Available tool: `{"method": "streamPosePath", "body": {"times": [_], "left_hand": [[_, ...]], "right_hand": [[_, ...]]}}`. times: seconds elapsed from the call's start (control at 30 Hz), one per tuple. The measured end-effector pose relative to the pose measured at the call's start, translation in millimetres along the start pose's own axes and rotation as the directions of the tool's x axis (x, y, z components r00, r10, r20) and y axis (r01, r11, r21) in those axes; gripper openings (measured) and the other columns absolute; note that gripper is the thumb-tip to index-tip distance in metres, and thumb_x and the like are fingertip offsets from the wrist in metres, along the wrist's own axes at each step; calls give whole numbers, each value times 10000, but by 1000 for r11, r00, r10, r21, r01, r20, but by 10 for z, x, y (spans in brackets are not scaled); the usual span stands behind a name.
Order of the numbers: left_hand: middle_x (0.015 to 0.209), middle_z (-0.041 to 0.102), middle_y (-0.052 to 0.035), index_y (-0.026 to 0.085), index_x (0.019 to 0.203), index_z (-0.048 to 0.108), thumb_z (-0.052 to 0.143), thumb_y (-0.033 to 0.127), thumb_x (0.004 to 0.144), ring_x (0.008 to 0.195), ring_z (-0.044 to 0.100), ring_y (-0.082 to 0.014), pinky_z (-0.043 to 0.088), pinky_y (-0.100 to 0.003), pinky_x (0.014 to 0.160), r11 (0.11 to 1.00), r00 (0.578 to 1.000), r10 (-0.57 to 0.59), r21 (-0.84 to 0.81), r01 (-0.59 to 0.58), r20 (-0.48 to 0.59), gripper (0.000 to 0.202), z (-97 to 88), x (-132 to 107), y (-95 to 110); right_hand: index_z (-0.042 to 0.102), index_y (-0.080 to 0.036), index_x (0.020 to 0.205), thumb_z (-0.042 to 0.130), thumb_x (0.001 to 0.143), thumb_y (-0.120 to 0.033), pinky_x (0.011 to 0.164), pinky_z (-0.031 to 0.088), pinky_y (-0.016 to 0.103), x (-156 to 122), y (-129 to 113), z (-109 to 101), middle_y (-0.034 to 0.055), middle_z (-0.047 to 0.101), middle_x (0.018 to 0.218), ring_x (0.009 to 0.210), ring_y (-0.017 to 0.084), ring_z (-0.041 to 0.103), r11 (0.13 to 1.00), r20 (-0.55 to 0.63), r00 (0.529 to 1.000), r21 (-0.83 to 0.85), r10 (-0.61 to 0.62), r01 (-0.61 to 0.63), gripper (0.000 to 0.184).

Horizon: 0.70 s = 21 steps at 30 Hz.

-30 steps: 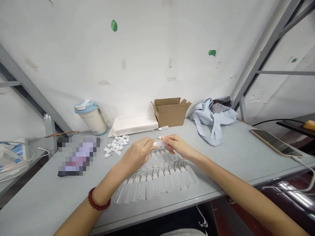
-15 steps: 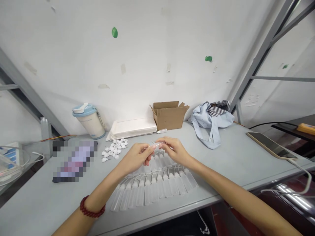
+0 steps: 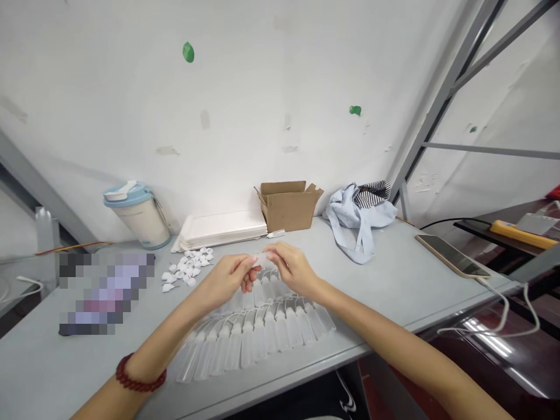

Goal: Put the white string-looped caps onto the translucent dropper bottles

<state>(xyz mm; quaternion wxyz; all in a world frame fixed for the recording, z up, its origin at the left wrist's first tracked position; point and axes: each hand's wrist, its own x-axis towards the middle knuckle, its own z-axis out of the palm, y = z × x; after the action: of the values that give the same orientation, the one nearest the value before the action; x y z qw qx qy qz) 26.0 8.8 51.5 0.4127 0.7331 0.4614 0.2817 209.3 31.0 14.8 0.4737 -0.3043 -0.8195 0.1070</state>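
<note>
My left hand (image 3: 235, 275), with a dark red bead bracelet on its wrist, pinches one end of a small translucent plastic bottle (image 3: 263, 260). At the other end are the closed fingertips of my right hand (image 3: 292, 269). The fingers cover most of this piece, so its cap end cannot be made out. Below my hands lie rows of translucent bottles (image 3: 247, 344) with white necks and thin white tubes, packed side by side. Left of my left hand is a loose pile of small white nozzle caps (image 3: 187, 267).
Along the wall stand a blue-lidded cup (image 3: 140, 219), a stack of white sheets (image 3: 223, 229), an open cardboard box (image 3: 289, 210) and a light blue cloth bag (image 3: 356, 216). One bottle (image 3: 276, 234) lies before the box. At right rests a phone (image 3: 450, 256) with a white cable.
My hands stay together around the small bottle, fingertips slightly shifted along it. The whole view has swung a little to the right, so the table things appear further left.
</note>
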Motion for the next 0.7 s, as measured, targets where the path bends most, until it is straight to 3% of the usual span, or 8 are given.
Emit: {"method": "streamPosePath", "body": {"times": [0.1,0.2,0.3,0.43,0.5,0.57,0.63,0.7], "left_hand": [[595,536,-24,183,641,475,300,385,942,552,496,-160,371,-292,575,863,956,274,465,-198,-102,403,78,20,-108],[634,537,-37,183,697,494,267,396,952,525,461,-165,318,-283,511,680,889,446,684,-265,-99,403,95,34,-194],[656,569,-31,176,748,530,258,378,967,550,494,-159,346,-269,523,744,903,411,618,-255,-122,403,69,23,-163],[750,630,-20,184,856,591,365,405,936,649,541,-159,390,-249,568,887,941,304,405,-222,-149,325,32,-16,-26],[775,639,-22,182,846,604,418,423,906,683,547,-165,390,-249,574,919,953,261,341,-196,-156,310,24,-25,21],[726,627,-25,169,749,600,432,447,890,672,543,-163,396,-254,584,963,972,174,235,-134,-158,354,16,-20,44],[656,604,-23,158,676,593,446,485,874,631,532,-154,411,-262,595,998,989,53,45,-47,-139,409,6,-7,44],[609,582,-16,150,660,604,484,510,848,588,518,-141,423,-266,595,986,995,-45,-163,29,-94,424,-2,5,30]], "right_hand": [[490,-180,683,394,938,-335,543,372,246,14,-27,0,-13,470,603,540,112,435,918,140,931,169,338,-359,313],[358,-200,596,441,895,-468,444,297,223,44,-53,-33,-61,316,538,453,74,279,667,362,776,399,516,-629,410],[315,-208,607,537,830,-534,429,279,209,73,-81,-89,-87,234,543,454,58,194,422,495,704,569,509,-705,453],[367,-195,635,574,796,-572,444,306,211,93,-78,-136,-88,269,548,441,49,247,334,514,705,637,488,-695,459],[408,-185,645,518,823,-592,449,324,220,91,-62,-140,-74,337,536,428,57,312,386,502,714,609,489,-693,457],[475,-172,689,485,848,-576,468,349,235,80,-51,-138,-40,443,552,443,80,394,540,441,757,531,482,-653,434],[551,-160,792,511,857,-520,517,376,251,60,-46,-132,-3,526,616,505,107,459,776,293,865,387,408,-498,368],[588,-158,901,525,872,-449,586,395,267,35,-43,-121,28,567,705,587,127,484,947,145,965,206,220,-247,299]]}}
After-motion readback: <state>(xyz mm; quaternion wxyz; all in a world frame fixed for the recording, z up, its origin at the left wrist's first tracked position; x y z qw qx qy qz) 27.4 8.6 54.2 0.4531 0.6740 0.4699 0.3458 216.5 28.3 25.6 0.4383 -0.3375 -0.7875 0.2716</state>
